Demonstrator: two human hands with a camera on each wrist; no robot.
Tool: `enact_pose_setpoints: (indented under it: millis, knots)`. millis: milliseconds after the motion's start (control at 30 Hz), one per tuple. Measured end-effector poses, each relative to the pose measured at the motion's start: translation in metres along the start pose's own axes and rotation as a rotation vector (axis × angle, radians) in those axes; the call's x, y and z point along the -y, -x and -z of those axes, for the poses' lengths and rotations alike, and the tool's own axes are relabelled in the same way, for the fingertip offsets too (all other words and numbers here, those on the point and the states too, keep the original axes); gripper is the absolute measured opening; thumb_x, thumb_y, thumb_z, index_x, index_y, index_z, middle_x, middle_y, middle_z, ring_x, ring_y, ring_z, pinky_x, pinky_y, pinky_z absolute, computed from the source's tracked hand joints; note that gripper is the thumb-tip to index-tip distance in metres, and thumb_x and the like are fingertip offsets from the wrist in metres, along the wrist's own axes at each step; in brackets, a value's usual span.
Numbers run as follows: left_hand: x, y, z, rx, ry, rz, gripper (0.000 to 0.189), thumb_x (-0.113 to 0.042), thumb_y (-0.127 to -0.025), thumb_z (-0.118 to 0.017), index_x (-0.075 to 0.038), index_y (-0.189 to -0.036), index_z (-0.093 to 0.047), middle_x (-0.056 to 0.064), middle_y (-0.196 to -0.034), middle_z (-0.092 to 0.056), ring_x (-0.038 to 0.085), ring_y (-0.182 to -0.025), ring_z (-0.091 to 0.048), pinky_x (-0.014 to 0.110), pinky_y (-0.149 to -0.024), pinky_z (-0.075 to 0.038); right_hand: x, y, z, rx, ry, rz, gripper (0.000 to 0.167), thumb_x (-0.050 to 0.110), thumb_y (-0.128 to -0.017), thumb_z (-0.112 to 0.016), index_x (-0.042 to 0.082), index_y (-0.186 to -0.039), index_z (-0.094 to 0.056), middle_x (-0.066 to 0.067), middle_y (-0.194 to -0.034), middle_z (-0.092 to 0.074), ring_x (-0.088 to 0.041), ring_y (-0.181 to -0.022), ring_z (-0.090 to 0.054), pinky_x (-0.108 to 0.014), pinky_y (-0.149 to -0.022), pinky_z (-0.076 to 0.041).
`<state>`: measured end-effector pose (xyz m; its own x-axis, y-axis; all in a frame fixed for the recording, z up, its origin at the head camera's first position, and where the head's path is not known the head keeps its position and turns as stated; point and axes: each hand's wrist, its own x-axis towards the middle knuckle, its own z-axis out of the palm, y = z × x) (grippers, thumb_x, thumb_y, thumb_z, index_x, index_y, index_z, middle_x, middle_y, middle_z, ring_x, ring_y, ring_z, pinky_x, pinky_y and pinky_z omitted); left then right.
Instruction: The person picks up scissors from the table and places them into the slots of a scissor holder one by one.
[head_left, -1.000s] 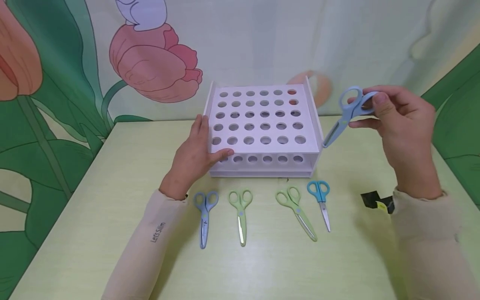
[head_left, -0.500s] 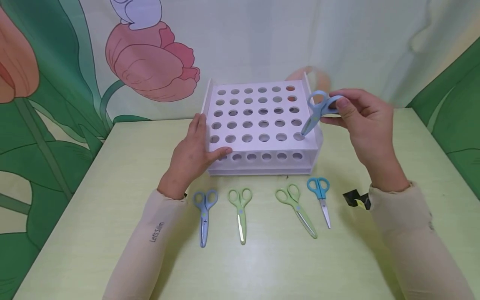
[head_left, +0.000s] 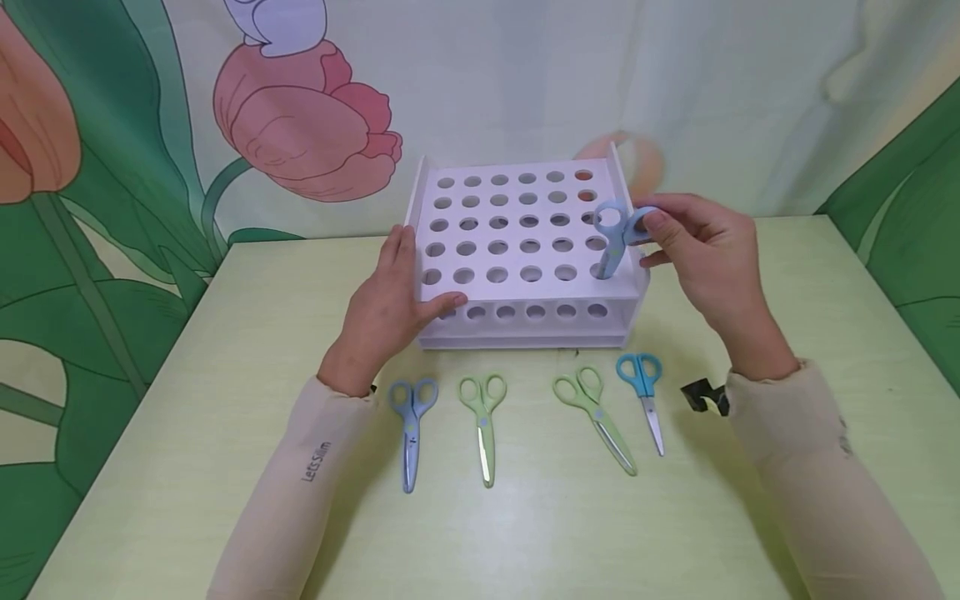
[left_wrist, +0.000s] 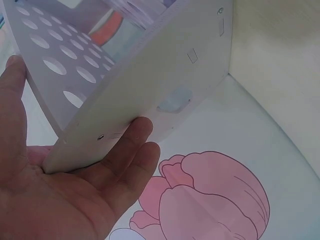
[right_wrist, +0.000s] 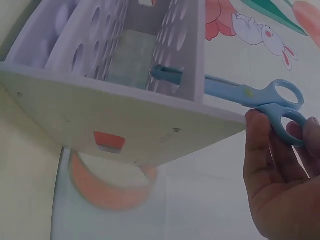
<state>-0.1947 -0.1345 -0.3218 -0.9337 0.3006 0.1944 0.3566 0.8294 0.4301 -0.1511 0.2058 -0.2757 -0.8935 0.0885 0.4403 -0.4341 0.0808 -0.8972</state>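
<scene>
My right hand (head_left: 708, 254) pinches light blue scissors (head_left: 613, 237) by one handle loop. Their blade end points down into the front right hole of the white rack (head_left: 517, 292). In the right wrist view the tip of the scissors (right_wrist: 215, 86) shows below the top panel, inside the rack, and the loops stay outside. My left hand (head_left: 381, 317) grips the rack's front left corner, thumb over the front edge. In the left wrist view two fingertips (left_wrist: 139, 129) press the outer face of the side panel.
On the table in front of the rack lie blue-purple scissors (head_left: 410, 433), green scissors (head_left: 483, 425), a second green pair (head_left: 596, 417) and small blue-handled scissors (head_left: 645, 400). A black scrap (head_left: 703, 395) is beside the right sleeve. A printed curtain (head_left: 480, 92) hangs behind.
My right hand has moved left and slightly down with the light blue scissors, from beside the rack to its front right hole, where the tip has gone in. The left hand stays put.
</scene>
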Motion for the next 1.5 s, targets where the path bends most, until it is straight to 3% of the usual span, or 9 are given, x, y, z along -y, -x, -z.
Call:
enact_pose_setpoints:
  millis: [167, 333, 567, 800, 1100, 1300, 1500]
  knots:
    - [0.0, 0.0, 0.0, 0.007, 0.003, 0.007, 0.114, -0.054, -0.086, -0.076, 0.003, -0.16, -0.012, 0.021, -0.164, -0.015, 0.035, -0.115, -0.055, 0.048, -0.085, -0.051, -0.006, -0.001, 0.001, -0.003, 0.211, -0.057, 0.022, 0.012, -0.098, -0.069, 0.004, -0.117, -0.076, -0.001, -0.09, -0.074, -0.017, -0.065, -0.066, -0.021, -0.051, -0.047]
    - [-0.001, 0.0, 0.001, 0.012, 0.0, 0.007, 0.113, -0.054, -0.087, -0.076, 0.003, -0.16, -0.011, 0.021, -0.165, -0.014, 0.036, -0.115, -0.055, 0.048, -0.084, -0.051, -0.01, -0.001, 0.001, 0.019, 0.289, -0.087, 0.025, 0.016, -0.097, -0.07, 0.005, -0.119, -0.075, 0.004, -0.09, -0.072, -0.017, -0.046, -0.051, -0.022, -0.044, -0.04]
    - [0.0, -0.001, 0.001, 0.0, -0.009, -0.005, 0.113, -0.054, -0.087, -0.076, 0.004, -0.159, -0.012, 0.021, -0.164, -0.015, 0.036, -0.115, -0.056, 0.047, -0.083, -0.052, -0.009, 0.0, 0.001, 0.036, 0.402, -0.11, 0.03, 0.025, -0.096, -0.072, 0.008, -0.121, -0.075, 0.007, -0.089, -0.069, -0.016, -0.043, -0.043, -0.023, -0.042, -0.037]
    - [0.0, -0.002, 0.001, 0.01, -0.005, 0.006, 0.113, -0.055, -0.087, -0.075, 0.003, -0.16, -0.011, 0.019, -0.165, -0.014, 0.035, -0.117, -0.055, 0.047, -0.085, -0.051, -0.01, -0.001, 0.001, 0.055, 0.46, -0.128, 0.029, 0.026, -0.095, -0.074, 0.008, -0.118, -0.077, 0.008, -0.087, -0.068, -0.014, -0.046, -0.045, -0.022, -0.042, -0.037]
    - [-0.001, -0.002, 0.002, 0.03, -0.004, 0.023, 0.114, -0.056, -0.086, -0.075, 0.002, -0.16, -0.009, 0.019, -0.166, -0.012, 0.035, -0.114, -0.055, 0.047, -0.084, -0.051, -0.014, 0.0, 0.002, 0.096, 0.489, -0.211, 0.031, 0.032, -0.095, -0.073, 0.012, -0.118, -0.077, 0.012, -0.092, -0.07, -0.015, -0.049, -0.046, -0.025, -0.042, -0.038]
    - [-0.001, 0.0, 0.002, 0.028, 0.003, 0.021, 0.115, -0.056, -0.086, -0.075, 0.002, -0.16, -0.01, 0.019, -0.166, -0.013, 0.035, -0.114, -0.055, 0.048, -0.084, -0.051, -0.015, 0.001, 0.001, 0.108, 0.494, -0.204, 0.029, 0.031, -0.095, -0.073, 0.011, -0.116, -0.078, 0.011, -0.094, -0.07, -0.016, -0.05, -0.048, -0.025, -0.043, -0.04]
    - [0.0, 0.0, 0.001, 0.027, 0.003, 0.019, 0.114, -0.056, -0.086, -0.075, 0.002, -0.16, -0.009, 0.019, -0.166, -0.013, 0.034, -0.112, -0.056, 0.047, -0.083, -0.051, -0.016, 0.002, -0.001, 0.115, 0.503, -0.193, 0.027, 0.025, -0.096, -0.072, 0.007, -0.115, -0.077, 0.002, -0.088, -0.069, -0.019, -0.043, -0.049, -0.027, -0.044, -0.04]
